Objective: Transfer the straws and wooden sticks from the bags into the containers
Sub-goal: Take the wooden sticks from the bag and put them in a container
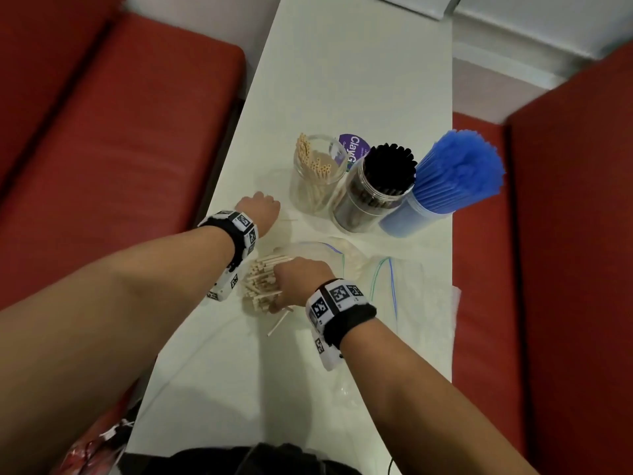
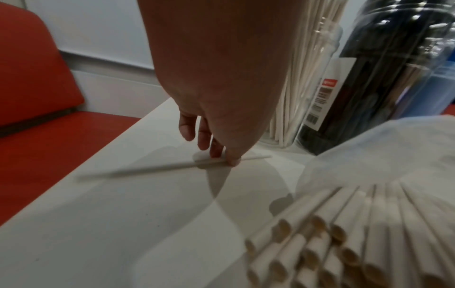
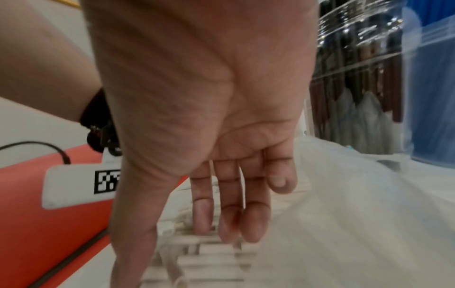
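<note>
On desk [image 1: 342,80] beside clear jar [image 1: 317,173], a thin wooden stick [image 2: 157,168] is pressed by left hand [image 2: 209,81] w/ straight fingers [image 2: 232,158]. Right hand [image 1: 301,277], fingers extended, rests on paper straws [image 1: 262,286] by bag [image 1: 387,279]. Light, stiff, prob. rolls; best pinched mid-length.

Pale paper straws [image 1: 262,286] heaped flat beside clear bags [image 1: 383,279]; upright jars [image 1: 318,173] of straws behind.
</note>
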The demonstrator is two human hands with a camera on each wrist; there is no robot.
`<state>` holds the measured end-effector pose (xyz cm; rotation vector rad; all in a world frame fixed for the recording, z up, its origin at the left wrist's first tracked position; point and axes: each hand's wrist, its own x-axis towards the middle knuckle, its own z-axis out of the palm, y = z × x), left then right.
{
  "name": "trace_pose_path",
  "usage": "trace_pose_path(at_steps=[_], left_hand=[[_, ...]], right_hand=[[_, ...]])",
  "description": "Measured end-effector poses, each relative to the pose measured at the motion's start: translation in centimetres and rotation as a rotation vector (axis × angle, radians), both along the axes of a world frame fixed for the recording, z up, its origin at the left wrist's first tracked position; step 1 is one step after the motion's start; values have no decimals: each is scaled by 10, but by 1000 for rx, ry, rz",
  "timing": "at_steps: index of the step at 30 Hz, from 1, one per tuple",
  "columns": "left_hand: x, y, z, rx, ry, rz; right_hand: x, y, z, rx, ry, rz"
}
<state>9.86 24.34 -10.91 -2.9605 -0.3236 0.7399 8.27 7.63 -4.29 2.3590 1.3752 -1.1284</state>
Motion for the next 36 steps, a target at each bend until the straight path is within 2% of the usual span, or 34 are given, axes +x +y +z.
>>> trace_pose_path(at_steps=[2,5,9,11,14,17,19,21,24,26,28,31,34,36], left_hand=[[-2,-4,3,23,46,-25],[-10,-9,7,-54,116,37],[-25,-9,17,-225,42,167],[-31,-9,28,-379,-80,251],[-38,-18,50,-706,-275,307],[-47,-31,75,-921,-241,342],[-57,-40,89,-1089,-227,434],[-69,-48,94,-1232,-281,540],[-85,-58,90,-1300,-402,651],[-95,-59,82,-1194,-500,783],[-103,-58,74,-1033,-618,925],[-117,-58,69,-1011,-706,1103],[-126,-63,69,-1099,-671,1125],[-130,-67,70,-1124,-652,1121]], right_hand=[[-5,0,-3,-6,-28,16],[-8,1,-1,-18,-13,-5],[-3,-2,20,-24,17,-74],[4,-3,37,-18,31,-121],[16,-4,67,53,65,-193],[27,2,101,150,67,-190],[32,7,118,133,22,-145],[36,6,124,178,-27,-175],[33,-6,107,488,-43,-381],[20,-15,88,654,-67,-546],[5,-24,65,663,-69,-594],[-22,-38,25,405,-41,-372],[-50,-52,-5,209,-77,-153],[-62,-58,-20,197,-147,-91]])
